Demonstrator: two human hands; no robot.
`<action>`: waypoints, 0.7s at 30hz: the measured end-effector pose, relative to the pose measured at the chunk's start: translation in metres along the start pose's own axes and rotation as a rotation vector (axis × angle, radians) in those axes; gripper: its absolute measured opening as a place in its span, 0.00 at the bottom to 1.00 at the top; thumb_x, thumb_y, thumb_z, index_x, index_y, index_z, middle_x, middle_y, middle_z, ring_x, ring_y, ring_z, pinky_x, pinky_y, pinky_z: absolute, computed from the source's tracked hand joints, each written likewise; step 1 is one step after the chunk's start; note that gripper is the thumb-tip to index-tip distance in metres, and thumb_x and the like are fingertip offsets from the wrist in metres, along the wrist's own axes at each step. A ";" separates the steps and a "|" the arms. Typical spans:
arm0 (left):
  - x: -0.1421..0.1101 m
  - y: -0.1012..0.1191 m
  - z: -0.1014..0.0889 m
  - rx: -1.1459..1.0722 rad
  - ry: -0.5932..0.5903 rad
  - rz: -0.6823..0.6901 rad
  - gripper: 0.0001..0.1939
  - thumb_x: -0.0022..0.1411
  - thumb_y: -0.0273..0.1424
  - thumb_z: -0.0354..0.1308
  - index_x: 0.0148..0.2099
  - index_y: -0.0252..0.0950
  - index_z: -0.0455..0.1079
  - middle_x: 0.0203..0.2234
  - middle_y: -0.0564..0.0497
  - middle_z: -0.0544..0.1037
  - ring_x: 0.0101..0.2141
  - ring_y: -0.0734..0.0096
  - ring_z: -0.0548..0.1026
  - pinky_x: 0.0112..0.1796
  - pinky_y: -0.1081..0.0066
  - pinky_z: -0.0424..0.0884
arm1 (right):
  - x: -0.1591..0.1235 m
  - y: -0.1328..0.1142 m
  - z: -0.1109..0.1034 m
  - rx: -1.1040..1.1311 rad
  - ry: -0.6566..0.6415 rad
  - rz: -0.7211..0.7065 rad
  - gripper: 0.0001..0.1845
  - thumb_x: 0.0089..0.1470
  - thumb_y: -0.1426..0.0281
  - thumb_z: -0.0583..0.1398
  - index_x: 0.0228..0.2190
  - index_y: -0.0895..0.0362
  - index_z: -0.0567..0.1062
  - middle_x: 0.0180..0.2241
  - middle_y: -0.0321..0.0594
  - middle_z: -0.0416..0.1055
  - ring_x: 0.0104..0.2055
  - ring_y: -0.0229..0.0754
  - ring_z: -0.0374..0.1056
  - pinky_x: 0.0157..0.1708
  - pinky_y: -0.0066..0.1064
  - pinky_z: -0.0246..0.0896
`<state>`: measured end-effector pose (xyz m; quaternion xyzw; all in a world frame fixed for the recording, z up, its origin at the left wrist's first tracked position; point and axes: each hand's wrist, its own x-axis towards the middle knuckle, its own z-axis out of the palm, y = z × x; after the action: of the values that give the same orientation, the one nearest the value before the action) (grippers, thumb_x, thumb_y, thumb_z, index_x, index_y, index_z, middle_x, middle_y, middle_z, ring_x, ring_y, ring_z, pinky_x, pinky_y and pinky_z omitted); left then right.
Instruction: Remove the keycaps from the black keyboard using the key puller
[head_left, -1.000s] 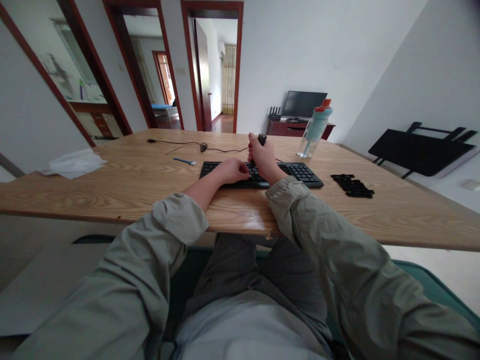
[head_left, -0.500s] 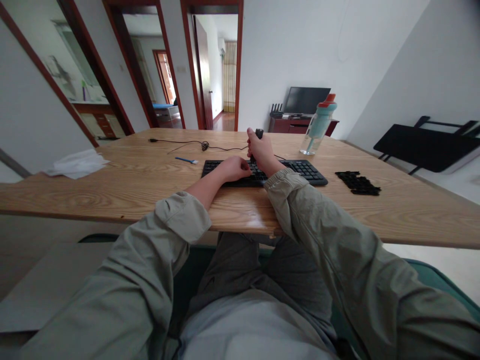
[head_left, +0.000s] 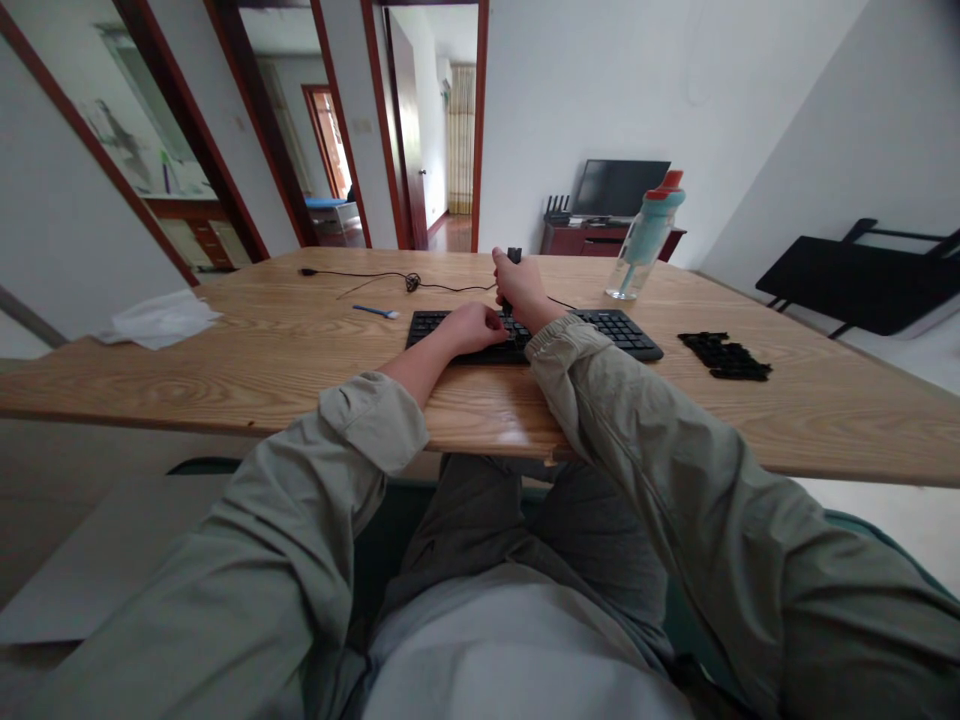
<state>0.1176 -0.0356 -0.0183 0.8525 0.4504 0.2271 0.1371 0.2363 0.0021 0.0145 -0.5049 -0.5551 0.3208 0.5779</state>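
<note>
Currently, keyboard (head_left: 516, 350): flat on the table (head_left: 300, 385) near its front edge, both hands over its middle; work looks partway, to judge by the pieces set aside and the keys in place
Right hand (head_left: 523, 288): wrapped in a fist around an upright black tool (head_left: 514, 256), its lower end down at the keys; what that end touches is hidden
Left hand (head_left: 474, 328): fingers bent close together at the keys, just beside the tool; I cannot tell whether anything is pinched there
Black pieces (head_left: 724, 357): gathered on the table, right of the keyboard and apart from it; probably loose keys, so that portion seems done, too small to count
Right-end keys: look seated, seemingly untouched
Middle keys: partly covered by the hands, so how much is left there cannot be told
Brush (head_left: 375, 312): lying unheld, left of the keyboard
Cable (head_left: 412, 283): knotted, behind the brush
</note>
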 end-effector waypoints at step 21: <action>-0.012 0.006 -0.002 -0.031 -0.020 0.061 0.13 0.53 0.34 0.64 0.40 0.33 0.78 0.29 0.49 0.80 0.29 0.69 0.72 0.31 0.70 0.64 | -0.025 -0.002 -0.009 -0.042 0.051 -0.188 0.30 0.55 0.39 0.54 0.30 0.54 0.68 0.21 0.35 0.59 0.23 0.38 0.62 0.20 0.29 0.57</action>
<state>0.1152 -0.0490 -0.0169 0.8659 0.4193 0.2296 0.1477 0.2401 -0.0241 0.0098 -0.4706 -0.5918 0.2407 0.6086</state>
